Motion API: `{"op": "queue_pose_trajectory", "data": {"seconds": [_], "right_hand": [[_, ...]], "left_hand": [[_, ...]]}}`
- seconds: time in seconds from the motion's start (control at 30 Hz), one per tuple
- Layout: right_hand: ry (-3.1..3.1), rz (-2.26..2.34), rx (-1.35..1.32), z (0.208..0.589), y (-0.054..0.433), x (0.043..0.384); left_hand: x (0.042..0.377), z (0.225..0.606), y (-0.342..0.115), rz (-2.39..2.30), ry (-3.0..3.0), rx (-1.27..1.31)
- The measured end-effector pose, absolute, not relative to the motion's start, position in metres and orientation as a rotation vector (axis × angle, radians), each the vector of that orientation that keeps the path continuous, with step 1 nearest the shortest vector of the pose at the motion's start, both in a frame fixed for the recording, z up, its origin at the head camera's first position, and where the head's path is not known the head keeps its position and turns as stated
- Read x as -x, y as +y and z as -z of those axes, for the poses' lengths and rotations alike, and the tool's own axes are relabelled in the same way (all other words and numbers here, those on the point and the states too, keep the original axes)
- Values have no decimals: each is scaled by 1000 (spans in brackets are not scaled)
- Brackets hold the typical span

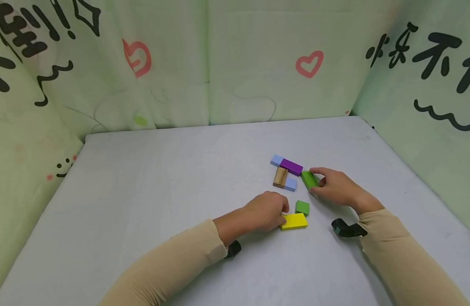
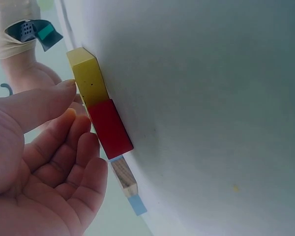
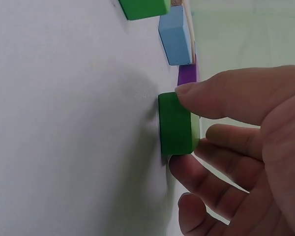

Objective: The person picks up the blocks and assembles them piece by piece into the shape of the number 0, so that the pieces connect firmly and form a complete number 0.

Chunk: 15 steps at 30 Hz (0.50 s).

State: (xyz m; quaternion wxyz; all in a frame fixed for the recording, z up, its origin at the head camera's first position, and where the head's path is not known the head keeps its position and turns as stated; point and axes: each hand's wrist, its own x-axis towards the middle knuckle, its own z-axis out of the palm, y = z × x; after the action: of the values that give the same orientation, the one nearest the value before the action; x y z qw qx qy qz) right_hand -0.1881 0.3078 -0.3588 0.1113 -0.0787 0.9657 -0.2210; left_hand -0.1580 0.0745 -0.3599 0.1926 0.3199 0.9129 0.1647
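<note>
My right hand [image 1: 340,187] holds a long green block [image 1: 309,180] between thumb and forefinger at the table's right half. In the right wrist view, that green block [image 3: 176,124] is pinched at its ends. My left hand [image 1: 263,211] pinches a yellow block [image 1: 294,221], its thumb against the side. A red block [image 2: 110,129] lies end to end with the yellow one in the left wrist view; the hand hides it in the head view. A green cube [image 1: 302,207] sits just behind the yellow block.
A purple block [image 1: 291,167], a wood-brown block [image 1: 280,177] and two light-blue blocks [image 1: 277,160] lie together beyond the hands, beside the held green block. Black wrist devices [image 1: 348,228] sit at both cuffs. A pale printed curtain [image 1: 235,63] borders the white table [image 1: 162,178].
</note>
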Motion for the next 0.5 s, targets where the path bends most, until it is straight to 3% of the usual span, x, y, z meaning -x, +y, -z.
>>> {"op": "queue_pose_trajectory", "data": {"seconds": [0.5], "right_hand": [[2820,644,228,360,303,193]], "left_hand": [[159,360,75,-455,2561,-899]]}}
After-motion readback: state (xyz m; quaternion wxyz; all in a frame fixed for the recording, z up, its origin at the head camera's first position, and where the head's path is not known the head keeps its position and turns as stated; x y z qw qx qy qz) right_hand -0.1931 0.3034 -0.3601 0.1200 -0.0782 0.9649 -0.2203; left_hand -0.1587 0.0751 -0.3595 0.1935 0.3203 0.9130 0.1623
